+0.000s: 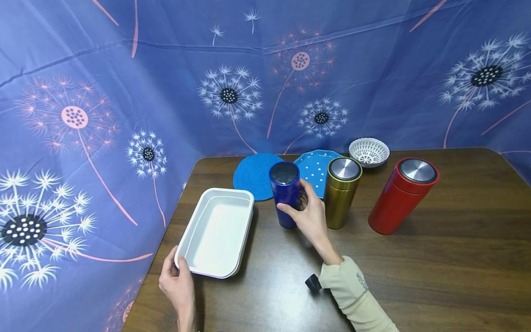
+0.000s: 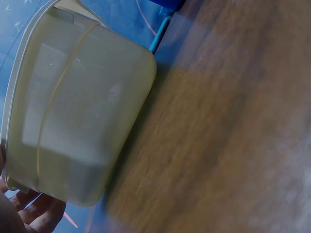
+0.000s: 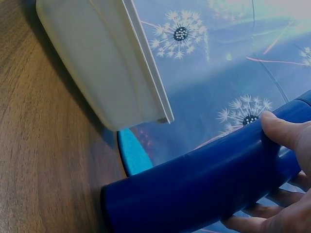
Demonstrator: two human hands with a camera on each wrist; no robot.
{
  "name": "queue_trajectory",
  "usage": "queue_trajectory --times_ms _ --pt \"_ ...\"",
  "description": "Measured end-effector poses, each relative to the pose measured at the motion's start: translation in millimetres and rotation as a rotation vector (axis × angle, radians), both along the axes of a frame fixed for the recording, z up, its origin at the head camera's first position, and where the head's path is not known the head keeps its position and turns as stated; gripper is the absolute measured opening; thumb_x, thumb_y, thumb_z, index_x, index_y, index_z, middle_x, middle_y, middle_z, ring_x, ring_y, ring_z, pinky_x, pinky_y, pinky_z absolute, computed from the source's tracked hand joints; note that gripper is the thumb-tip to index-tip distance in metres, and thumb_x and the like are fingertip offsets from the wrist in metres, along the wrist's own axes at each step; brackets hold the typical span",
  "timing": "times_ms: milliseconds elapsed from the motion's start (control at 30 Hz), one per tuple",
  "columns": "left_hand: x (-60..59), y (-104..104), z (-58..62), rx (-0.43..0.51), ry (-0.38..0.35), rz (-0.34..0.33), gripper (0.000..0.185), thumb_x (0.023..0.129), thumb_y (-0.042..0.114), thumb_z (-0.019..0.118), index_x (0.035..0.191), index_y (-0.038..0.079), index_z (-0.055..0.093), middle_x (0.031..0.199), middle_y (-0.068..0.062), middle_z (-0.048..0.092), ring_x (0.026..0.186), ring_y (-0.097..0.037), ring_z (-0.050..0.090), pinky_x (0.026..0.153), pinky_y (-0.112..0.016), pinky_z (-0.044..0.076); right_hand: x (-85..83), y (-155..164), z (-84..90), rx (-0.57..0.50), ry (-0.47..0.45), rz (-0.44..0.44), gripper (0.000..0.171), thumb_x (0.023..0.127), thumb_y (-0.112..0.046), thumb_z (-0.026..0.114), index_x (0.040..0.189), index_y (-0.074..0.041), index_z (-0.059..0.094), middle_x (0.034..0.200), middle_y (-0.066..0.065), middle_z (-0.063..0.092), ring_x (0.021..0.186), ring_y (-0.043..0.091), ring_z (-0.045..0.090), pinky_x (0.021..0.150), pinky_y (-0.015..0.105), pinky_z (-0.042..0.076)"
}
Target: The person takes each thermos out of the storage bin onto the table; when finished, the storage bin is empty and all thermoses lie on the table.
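A deep white plastic tub (image 1: 215, 233) with rounded corners stands on the left side of the table. My left hand (image 1: 177, 281) grips its rim at the near left corner, thumb over the edge and fingers curled beneath, as the left wrist view shows from the side. My right hand (image 1: 309, 214) holds a blue thermos bottle (image 1: 286, 184) with a dark, shiny lid. Thumb and fingers wrap the bottle (image 3: 204, 179) on opposite sides in the right wrist view. The bottle is upright, just right of the tub.
A gold thermos (image 1: 341, 203) and a red thermos (image 1: 398, 203) stand to the right. Behind are a blue round woven mat (image 1: 253, 173), a blue polka-dot tray (image 1: 311, 168) and a white openwork bowl (image 1: 369, 154). A small black object (image 1: 313, 283) lies beside my right sleeve.
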State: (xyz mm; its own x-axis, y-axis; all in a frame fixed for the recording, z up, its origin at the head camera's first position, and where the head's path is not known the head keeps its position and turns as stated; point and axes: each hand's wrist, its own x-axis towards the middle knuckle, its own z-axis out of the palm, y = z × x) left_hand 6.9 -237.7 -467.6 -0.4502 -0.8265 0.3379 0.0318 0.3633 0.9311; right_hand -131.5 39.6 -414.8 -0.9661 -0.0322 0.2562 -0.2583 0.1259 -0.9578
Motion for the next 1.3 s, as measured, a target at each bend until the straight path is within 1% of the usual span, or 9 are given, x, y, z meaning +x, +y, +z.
queue_trajectory --times_ms 233,633,767,867,967,1100,1133,1200,1300 --pt "2.0 -1.3 -0.3 0.017 -0.011 -0.006 0.028 0.091 -0.007 0.052 0.115 -0.01 0.066 0.111 -0.031 0.065 0.09 0.009 0.062 0.075 -0.006 0.048 0.3 -1.4 0.5 -0.001 0.002 0.03 0.075 0.077 -0.018 0.084 0.14 -0.007 0.046 0.133 0.018 0.057 0.121 0.033 0.057 0.1 0.044 0.047" --pt "4.3 2.0 4.0 0.02 0.002 -0.024 0.03 0.09 -0.007 0.049 0.115 -0.012 0.065 0.112 -0.033 0.063 0.091 0.008 0.062 0.077 -0.007 0.049 0.9 -0.8 -1.1 -0.001 -0.002 0.031 0.076 0.077 -0.017 0.084 0.141 -0.008 0.045 0.134 0.018 0.056 0.121 0.032 0.057 0.101 0.044 0.047" --pt "4.7 10.1 18.4 0.011 0.005 -0.034 0.029 0.09 -0.009 0.048 0.113 -0.016 0.063 0.111 -0.037 0.062 0.089 0.009 0.062 0.076 -0.006 0.048 0.1 -1.3 -2.9 0.021 -0.004 0.025 0.076 0.078 -0.019 0.083 0.142 -0.009 0.044 0.136 0.017 0.055 0.123 0.032 0.056 0.102 0.044 0.046" --pt "4.5 14.1 25.0 0.004 0.01 -0.041 0.028 0.089 -0.009 0.049 0.112 -0.018 0.062 0.11 -0.04 0.06 0.088 0.008 0.062 0.074 -0.006 0.048 -0.3 -1.5 -4.2 0.039 -0.001 0.026 0.076 0.079 -0.021 0.082 0.143 -0.01 0.042 0.137 0.017 0.054 0.125 0.031 0.054 0.103 0.044 0.045" --pt "4.3 12.3 22.7 -0.022 -0.008 -0.035 0.027 0.089 -0.009 0.05 0.112 -0.018 0.063 0.108 -0.039 0.062 0.087 0.009 0.062 0.073 -0.005 0.048 0.1 -0.5 -5.2 0.069 -0.001 0.04 0.078 0.081 -0.024 0.081 0.146 -0.013 0.039 0.14 0.015 0.052 0.127 0.031 0.052 0.105 0.046 0.043" --pt "3.9 1.5 11.4 -0.052 -0.048 -0.027 0.028 0.09 -0.008 0.052 0.115 -0.012 0.065 0.11 -0.032 0.065 0.086 0.013 0.059 0.072 -0.004 0.047 3.7 2.7 -3.4 0.15 -0.011 0.054 0.085 0.083 -0.03 0.079 0.151 -0.014 0.031 0.145 0.017 0.046 0.132 0.033 0.047 0.107 0.049 0.04" --pt "4.2 0.3 11.9 -0.058 -0.055 -0.03 0.028 0.091 -0.008 0.053 0.116 -0.011 0.065 0.11 -0.031 0.065 0.086 0.014 0.058 0.072 -0.004 0.046 5.8 4.3 -2.1 0.174 -0.015 0.053 0.087 0.083 -0.031 0.078 0.153 -0.014 0.028 0.147 0.017 0.044 0.133 0.033 0.046 0.108 0.05 0.038" --pt "4.1 -6.6 4.5 -0.071 -0.08 -0.029 0.029 0.093 -0.003 0.053 0.12 -0.007 0.065 0.112 -0.03 0.065 0.086 0.016 0.057 0.071 -0.002 0.045 11.1 8.5 0.0 0.211 -0.03 0.059 0.09 0.085 -0.033 0.076 0.155 -0.013 0.023 0.15 0.019 0.04 0.137 0.033 0.041 0.11 0.052 0.035" --pt "7.0 -8.3 9.3 -0.125 -0.14 -0.007 0.03 0.096 0.006 0.055 0.124 -0.002 0.064 0.113 -0.027 0.066 0.088 0.015 0.056 0.074 -0.001 0.043 22.9 19.2 1.6 0.265 -0.043 0.079 0.089 0.088 -0.034 0.072 0.156 -0.011 0.019 0.153 0.019 0.034 0.141 0.033 0.034 0.112 0.055 0.03"
